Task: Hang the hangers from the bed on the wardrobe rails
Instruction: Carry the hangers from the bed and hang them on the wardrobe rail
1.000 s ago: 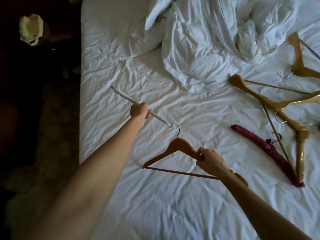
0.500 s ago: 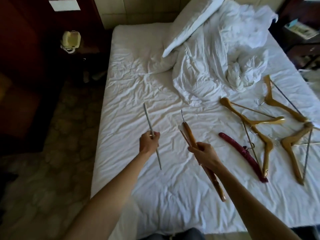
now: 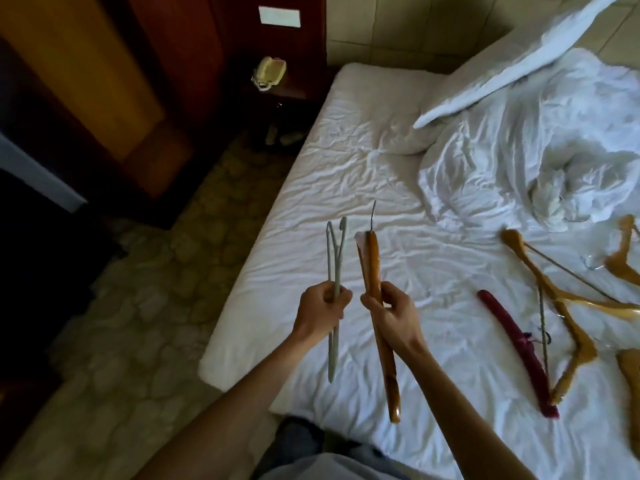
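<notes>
Both hands are up over the near corner of the bed (image 3: 346, 188), side by side and just apart: the left hand (image 3: 320, 315) is curled round a thin grey plastic hanger (image 3: 334, 271), seen edge-on and held upright, its hook end at the top; the right hand (image 3: 389, 315) grips a wooden hanger (image 3: 372, 265), also edge-on and tilted a touch, metal hook pointing up, lower end hanging past the wrist. Out to the right on the crumpled white sheet lies a dark red padded hanger (image 3: 516, 351), and just beside it a loose tangle of more wooden hangers (image 3: 561, 306), overlapping one another, the farthest ones cut off by the right edge, so their count is hard to make out. Beyond them sits a heap of rumpled white duvet (image 3: 540, 143) with a pillow (image 3: 512, 67) leaning at the head of the bed. Left of the bed there's patterned floor (image 3: 149, 306), a dark bedside stand carrying a pale telephone (image 3: 270, 72), and tall brown wooden doors (image 3: 86, 74) at far left, whose lower part sinks into shadow
</notes>
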`<state>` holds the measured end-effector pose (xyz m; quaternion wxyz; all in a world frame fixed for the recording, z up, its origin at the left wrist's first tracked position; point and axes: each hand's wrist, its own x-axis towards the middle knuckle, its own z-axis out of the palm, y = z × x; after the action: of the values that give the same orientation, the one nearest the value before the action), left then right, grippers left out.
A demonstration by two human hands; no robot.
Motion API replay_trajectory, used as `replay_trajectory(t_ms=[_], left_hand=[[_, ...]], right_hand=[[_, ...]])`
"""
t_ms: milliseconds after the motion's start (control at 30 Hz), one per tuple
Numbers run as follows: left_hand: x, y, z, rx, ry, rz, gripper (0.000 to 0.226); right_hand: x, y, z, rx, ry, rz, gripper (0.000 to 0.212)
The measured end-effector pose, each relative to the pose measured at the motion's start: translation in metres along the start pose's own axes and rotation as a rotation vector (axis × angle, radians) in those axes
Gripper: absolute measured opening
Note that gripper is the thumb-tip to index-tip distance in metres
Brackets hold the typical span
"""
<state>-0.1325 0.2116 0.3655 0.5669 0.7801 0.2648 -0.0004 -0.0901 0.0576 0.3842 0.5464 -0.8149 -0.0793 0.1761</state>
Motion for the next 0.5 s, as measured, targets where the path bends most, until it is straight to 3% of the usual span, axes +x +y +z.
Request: replay_trajectory(t_ms=[233, 400, 500], left_hand=[[-0.099, -0.032, -0.079, -0.113, 0.298, -0.073, 0.022], [-0.176, -0.068, -0.157, -0.24, 0.552, -0.207, 0.016], [-0.23, -0.097, -0.202, -0.285, 0.7, -0.244, 0.027]], right_hand=[[-0.043, -0.041, 0.071, 0.007, -0.313, -0.184, 0.02], [-0.082, -0.081, 0.163, -0.066, -0.585, -0.317, 0.016], [-0.117, -0.102, 0.224, -0.106, -0.721, -0.388, 0.012]])
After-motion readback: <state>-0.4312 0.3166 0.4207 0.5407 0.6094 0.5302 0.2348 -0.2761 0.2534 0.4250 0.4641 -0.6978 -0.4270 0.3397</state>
